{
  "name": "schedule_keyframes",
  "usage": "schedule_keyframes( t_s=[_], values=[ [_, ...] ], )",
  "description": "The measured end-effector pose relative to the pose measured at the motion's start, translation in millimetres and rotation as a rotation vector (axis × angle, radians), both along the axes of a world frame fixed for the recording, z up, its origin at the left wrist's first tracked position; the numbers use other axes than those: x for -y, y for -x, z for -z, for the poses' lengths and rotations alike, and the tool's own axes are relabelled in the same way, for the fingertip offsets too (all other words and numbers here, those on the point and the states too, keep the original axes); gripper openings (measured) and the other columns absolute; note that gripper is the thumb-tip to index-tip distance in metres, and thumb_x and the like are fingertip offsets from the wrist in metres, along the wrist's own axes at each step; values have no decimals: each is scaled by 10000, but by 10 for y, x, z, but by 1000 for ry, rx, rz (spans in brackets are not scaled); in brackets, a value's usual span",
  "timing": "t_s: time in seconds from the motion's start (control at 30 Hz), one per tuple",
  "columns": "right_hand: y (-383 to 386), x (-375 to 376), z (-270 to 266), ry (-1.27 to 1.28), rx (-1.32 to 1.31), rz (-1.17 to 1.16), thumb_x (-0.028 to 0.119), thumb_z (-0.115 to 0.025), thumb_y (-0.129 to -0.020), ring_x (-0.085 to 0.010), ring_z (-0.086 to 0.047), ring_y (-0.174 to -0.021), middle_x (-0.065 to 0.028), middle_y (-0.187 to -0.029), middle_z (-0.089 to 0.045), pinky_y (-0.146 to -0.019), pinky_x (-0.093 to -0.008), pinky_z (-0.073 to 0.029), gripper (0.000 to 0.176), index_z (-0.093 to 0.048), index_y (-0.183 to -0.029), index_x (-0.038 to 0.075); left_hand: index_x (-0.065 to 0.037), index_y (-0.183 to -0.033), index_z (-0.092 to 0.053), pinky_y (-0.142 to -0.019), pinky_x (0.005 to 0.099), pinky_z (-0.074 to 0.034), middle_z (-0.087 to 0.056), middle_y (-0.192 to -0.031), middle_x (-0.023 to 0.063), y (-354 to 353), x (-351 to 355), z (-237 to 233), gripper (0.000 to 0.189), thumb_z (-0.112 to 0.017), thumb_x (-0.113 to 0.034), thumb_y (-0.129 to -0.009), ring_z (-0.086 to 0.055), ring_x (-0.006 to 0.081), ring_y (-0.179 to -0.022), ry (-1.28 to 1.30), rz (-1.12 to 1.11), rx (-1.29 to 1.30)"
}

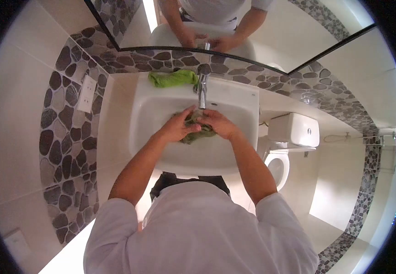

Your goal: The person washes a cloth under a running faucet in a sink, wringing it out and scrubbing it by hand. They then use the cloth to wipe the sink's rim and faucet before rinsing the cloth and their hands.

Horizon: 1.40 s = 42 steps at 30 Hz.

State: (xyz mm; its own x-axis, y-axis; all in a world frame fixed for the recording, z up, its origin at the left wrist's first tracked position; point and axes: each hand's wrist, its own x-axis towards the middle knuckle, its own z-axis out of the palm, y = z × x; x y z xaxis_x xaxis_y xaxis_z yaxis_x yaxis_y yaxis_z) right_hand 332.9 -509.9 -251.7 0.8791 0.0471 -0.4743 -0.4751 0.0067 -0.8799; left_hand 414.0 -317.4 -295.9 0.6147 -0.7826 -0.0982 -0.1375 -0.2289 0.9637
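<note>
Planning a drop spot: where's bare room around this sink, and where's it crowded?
Free: the sink rim right of the tap, the shelf between sink and toilet tank, the basin floor on the person's side of the hands. Crowded: the green cloth fills the rim left of the tap; left hand and right hand grip the dark cloth under the spout.
</note>
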Motion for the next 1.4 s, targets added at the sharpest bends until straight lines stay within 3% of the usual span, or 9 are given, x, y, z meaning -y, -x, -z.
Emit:
schedule_keyframes(
  t_s=[0.1,0.33,0.43,0.53,0.7,0.8,1.07,1.17,1.4],
  values=[
    [16,62,-44,295,144,-232,353,-741,-795,-234,-599,-976,-135,-1091,-642,-855,-361,-474,545,-591,-1180,-2,-8,-1078,-589,-754,347,-497,-663,-932,132,-249,-49,-524,433,-735,-339,-841,-628,210,-820,-293,200,40],
    [239,-154,685,474,208,-160,226,-702,-838,-177,-582,-860,-86,-956,-634,-784,-336,-484,245,-638,-967,28,-2,-1034,-538,-707,334,-491,-676,-874,147,-167,-193,-1149,431,-725,-344,-850,-652,251,-789,-20,-280,100],
    [276,133,853,513,347,-126,376,-641,-889,-301,-607,-1036,-178,-1135,-634,-918,-410,-471,453,-620,-1144,1,-4,-1098,-560,-735,340,-496,-662,-910,148,-218,-336,-971,480,-733,-369,-838,-640,254,-811,-115,-294,360],
    [325,247,679,-554,38,473,403,-508,-971,-289,-613,-1017,-156,-1165,-624,-927,-409,-479,472,-576,-1208,0,-2,-1079,-604,-776,341,-494,-654,-948,128,-359,-473,-476,487,-736,-398,-828,-619,205,-855,-380,9,571],
    [232,-40,1077,-1022,-185,626,427,-419,-1001,-283,-595,-1102,-142,-1177,-603,-990,-449,-471,469,-534,-1189,13,-25,-990,-691,-871,386,-481,-659,-1029,174,-58,7,-36,439,-744,-417,-801,-638,306,-974,-122,-192,-65],
    [197,-349,1438,-1350,-63,541,410,-408,-1002,-290,-594,-1047,-126,-1126,-606,-923,-455,-487,416,-550,-1133,42,-29,-919,-681,-817,437,-488,-663,-957,190,465,551,52,418,-684,-435,-820,-635,343,-930,24,-403,122],
    [14,-385,922,-671,-222,575,377,-450,-984,-198,-609,-928,-66,-989,-640,-830,-347,-496,311,-599,-1063,116,6,-1009,-641,-923,440,-442,-609,-1139,228,76,554,534,386,-664,-351,-864,-575,395,-1001,-325,-383,616],
    [87,-140,875,91,43,226,286,-503,-958,-277,-608,-917,-162,-987,-646,-872,-399,-468,285,-614,-1019,31,16,-1114,-590,-931,438,-440,-570,-1207,246,-77,226,266,486,-674,-386,-854,-562,365,-1073,-372,-317,447],
    [-21,56,3,475,281,-400,311,-765,-759,-290,-621,-890,-153,-978,-669,-848,-406,-462,412,-617,-1016,25,-39,-1120,-567,-808,366,-492,-665,-1032,159,-254,-114,-716,357,-674,-290,-891,-642,269,-916,-401,284,118]
  ],
)
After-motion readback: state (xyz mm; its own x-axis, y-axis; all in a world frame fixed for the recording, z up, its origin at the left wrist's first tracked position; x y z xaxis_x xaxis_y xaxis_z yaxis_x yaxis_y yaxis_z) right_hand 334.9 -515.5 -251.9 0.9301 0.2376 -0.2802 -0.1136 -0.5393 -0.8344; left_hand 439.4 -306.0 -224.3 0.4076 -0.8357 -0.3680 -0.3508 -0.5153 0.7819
